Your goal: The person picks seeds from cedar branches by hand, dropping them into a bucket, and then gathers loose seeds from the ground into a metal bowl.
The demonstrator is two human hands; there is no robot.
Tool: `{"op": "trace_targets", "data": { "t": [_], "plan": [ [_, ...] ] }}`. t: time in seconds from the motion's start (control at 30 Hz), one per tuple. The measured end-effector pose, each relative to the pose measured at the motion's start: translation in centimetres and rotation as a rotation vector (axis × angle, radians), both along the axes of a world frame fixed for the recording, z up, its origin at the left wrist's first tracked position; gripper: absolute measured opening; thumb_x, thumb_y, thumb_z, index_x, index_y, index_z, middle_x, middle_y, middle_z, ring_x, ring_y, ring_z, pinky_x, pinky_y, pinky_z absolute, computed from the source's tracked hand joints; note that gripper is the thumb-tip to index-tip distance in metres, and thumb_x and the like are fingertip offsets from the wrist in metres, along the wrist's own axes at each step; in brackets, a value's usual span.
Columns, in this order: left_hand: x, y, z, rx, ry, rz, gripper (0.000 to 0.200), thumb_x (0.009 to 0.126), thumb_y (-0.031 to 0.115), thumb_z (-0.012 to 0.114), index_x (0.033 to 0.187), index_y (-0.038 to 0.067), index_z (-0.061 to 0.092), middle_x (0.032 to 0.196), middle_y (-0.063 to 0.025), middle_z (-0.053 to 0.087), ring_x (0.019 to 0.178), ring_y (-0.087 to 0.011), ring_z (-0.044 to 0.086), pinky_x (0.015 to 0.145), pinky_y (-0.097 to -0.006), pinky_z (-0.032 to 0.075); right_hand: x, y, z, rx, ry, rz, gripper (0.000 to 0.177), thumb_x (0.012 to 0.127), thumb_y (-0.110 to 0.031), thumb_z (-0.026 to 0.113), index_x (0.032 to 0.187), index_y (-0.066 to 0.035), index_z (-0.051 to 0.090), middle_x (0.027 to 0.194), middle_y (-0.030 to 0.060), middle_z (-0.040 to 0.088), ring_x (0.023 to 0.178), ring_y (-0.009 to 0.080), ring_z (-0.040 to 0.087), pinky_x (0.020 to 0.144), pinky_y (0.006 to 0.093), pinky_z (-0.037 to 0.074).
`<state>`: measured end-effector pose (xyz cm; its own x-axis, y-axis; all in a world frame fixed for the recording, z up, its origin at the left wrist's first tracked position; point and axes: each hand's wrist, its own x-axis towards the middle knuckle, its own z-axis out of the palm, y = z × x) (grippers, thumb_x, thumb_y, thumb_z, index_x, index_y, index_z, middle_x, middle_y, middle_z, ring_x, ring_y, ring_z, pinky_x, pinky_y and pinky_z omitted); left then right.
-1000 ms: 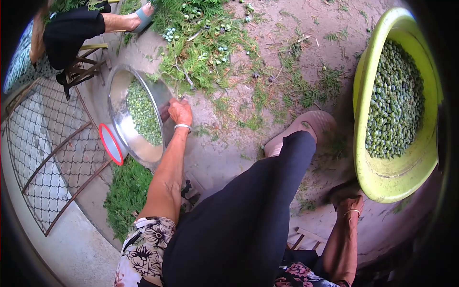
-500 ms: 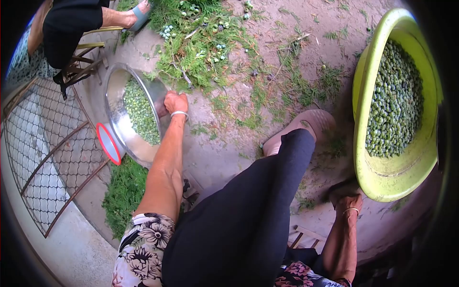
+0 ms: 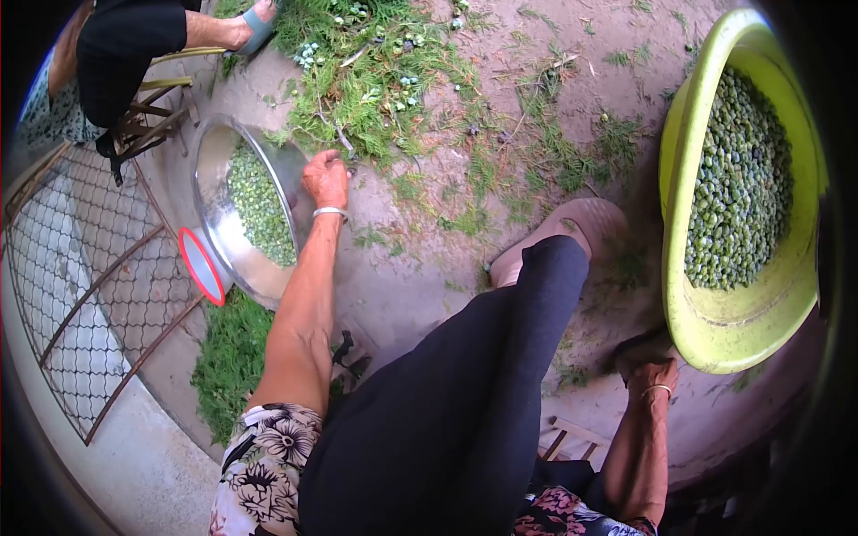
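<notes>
My left hand (image 3: 325,181) is closed, its fingers curled together, just right of the rim of a metal bowl (image 3: 284,192). Whatever it may hold is too small to make out. Small green cones (image 3: 259,204) lie in the bowl. At the lower right my right hand (image 3: 654,373) has its fingers curled in below the near rim of a yellow-green tub (image 3: 728,344); what they hold, if anything, is hidden in the shade. Many green cones (image 3: 737,179) fill much of the tub.
Cut green branches (image 3: 380,85) with bluish cones lie at the top centre, with sprigs scattered rightward. A wire mesh frame (image 3: 98,268), a red-rimmed round item (image 3: 202,266) and a green heap (image 3: 232,366) are at left. Another person's foot (image 3: 257,31) is at the upper left.
My left hand has moved slightly up and left, and its fingertips now point more upward. My right hand has hardly moved. The view has shifted slightly.
</notes>
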<state>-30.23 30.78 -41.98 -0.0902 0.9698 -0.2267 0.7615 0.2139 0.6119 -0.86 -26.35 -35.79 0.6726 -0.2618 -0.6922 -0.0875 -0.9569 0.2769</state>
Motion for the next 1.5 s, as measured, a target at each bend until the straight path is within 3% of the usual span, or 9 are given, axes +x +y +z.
{"op": "trace_targets", "data": {
  "t": [0.1,0.33,0.4,0.53,0.83,0.93,1.1,1.27,1.5],
  "plan": [
    [-0.7,1.9,-1.8,-0.02,0.361,-0.369,0.019,0.066,0.011,0.064,0.082,0.002,0.069,0.074,-0.0165,0.066,0.068,-0.0273,0.065,0.066,-0.0339,0.05,-0.2,-0.9,-0.7,-0.022,-0.023,0.018,0.038,0.069,-0.012,0.052,0.105,-0.001,0.059,0.106,0.0258,0.06,0.103,0.0414,0.054,0.09,0.0414,0.043],
    [-0.8,0.8,-0.9,-0.148,0.32,-0.407,0.017,0.067,0.009,0.065,0.081,0.0,0.066,0.071,-0.0164,0.065,0.064,-0.0263,0.064,0.062,-0.0339,0.051,-0.1,-0.2,-0.3,-0.001,-0.021,0.021,0.04,0.069,-0.011,0.053,0.107,-0.001,0.058,0.105,0.0247,0.06,0.101,0.0415,0.055,0.089,0.0409,0.044],
    [0.4,-2.2,2.3,-0.449,-0.14,-0.186,0.016,0.072,-0.003,0.058,0.088,-0.004,0.057,0.069,-0.0083,0.061,0.053,-0.0123,0.057,0.045,-0.0248,0.049,0.0,0.3,0.1,-0.006,-0.002,0.019,0.04,0.069,-0.013,0.053,0.108,-0.001,0.057,0.105,0.0246,0.06,0.101,0.0415,0.055,0.088,0.0409,0.044],
    [0.1,-5.0,3.6,-0.561,-0.364,0.075,0.013,0.074,-0.004,0.056,0.087,-0.004,0.056,0.072,-0.0094,0.061,0.055,-0.0127,0.058,0.045,-0.0242,0.05,-0.1,0.3,0.2,-0.009,-0.004,0.002,0.04,0.07,-0.014,0.054,0.108,-0.001,0.056,0.105,0.0245,0.06,0.101,0.0411,0.055,0.088,0.0406,0.044],
    [7.2,-4.2,0.4,0.102,0.067,-0.545,0.016,0.07,0.012,0.065,0.077,-0.002,0.061,0.061,-0.0172,0.059,0.058,-0.0275,0.06,0.059,-0.0364,0.046,0.2,0.5,0.7,0.029,0.015,0.033,0.041,0.069,-0.016,0.056,0.108,-0.003,0.056,0.106,0.0254,0.059,0.103,0.0433,0.053,0.09,0.0424,0.043],
    [8.1,-4.1,-0.8,0.245,0.304,-0.688,0.011,0.072,0.008,0.066,0.079,-0.001,0.065,0.062,-0.0041,0.062,0.054,-0.0133,0.059,0.053,-0.0289,0.046,-0.1,-0.8,-0.1,-0.001,-0.031,0.059,0.041,0.069,-0.015,0.055,0.109,-0.003,0.057,0.107,0.0258,0.059,0.103,0.0436,0.053,0.09,0.0431,0.043],
    [7.8,-3.6,-0.7,-0.033,0.296,-0.562,0.011,0.071,0.007,0.066,0.073,-0.002,0.059,0.062,-0.0074,0.06,0.059,-0.016,0.061,0.05,-0.028,0.047,0.1,0.4,0.3,0.017,-0.012,0.005,0.041,0.068,-0.013,0.055,0.108,-0.002,0.058,0.105,0.0253,0.06,0.101,0.0427,0.054,0.088,0.0428,0.044],
    [6.6,-5.7,3.9,-0.66,-0.608,-0.006,0.011,0.075,0.002,0.06,0.085,0.001,0.055,0.07,-0.0061,0.055,0.054,-0.0141,0.053,0.043,-0.0284,0.042,0.3,2.3,1.6,0.0,0.006,0.015,0.04,0.068,-0.013,0.055,0.107,-0.002,0.058,0.106,0.0248,0.06,0.102,0.0418,0.054,0.088,0.0416,0.044],
    [8.7,-6.7,4.3,-1.13,-1.113,0.054,0.021,0.086,0.024,0.058,0.083,0.003,0.056,0.076,-0.0093,0.052,0.061,-0.0178,0.047,0.053,-0.0302,0.041,0.4,1.7,1.1,-0.013,0.006,0.014,0.037,0.067,-0.013,0.056,0.103,-0.001,0.06,0.103,0.0233,0.062,0.1,0.0405,0.056,0.086,0.0408,0.045]
  ]
}}
